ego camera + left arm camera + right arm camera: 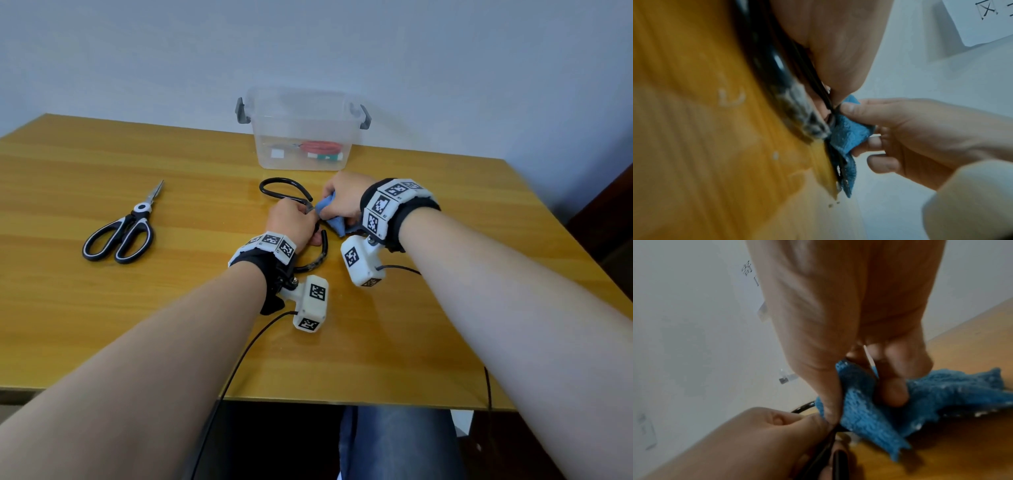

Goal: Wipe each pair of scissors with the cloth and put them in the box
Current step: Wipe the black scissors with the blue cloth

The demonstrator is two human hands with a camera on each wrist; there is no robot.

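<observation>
Both hands meet just in front of the clear plastic box (303,137), which stands at the far edge of the wooden table (171,308). Left hand (291,221) curls its fingers around the black-handled scissors (284,192), gripping them near the pivot; one large handle loop lies toward the box, the other curves back beside the left wrist. Right hand (344,202) pinches the blue cloth (334,219) between thumb and fingers, folding it over the blades, which are hidden inside the fabric. Black-and-white scissors (126,229) lie closed and flat, well to the left of the box, blades pointing away from the person. Red-handled scissors (320,148) already rest inside the box on its floor.
</observation>
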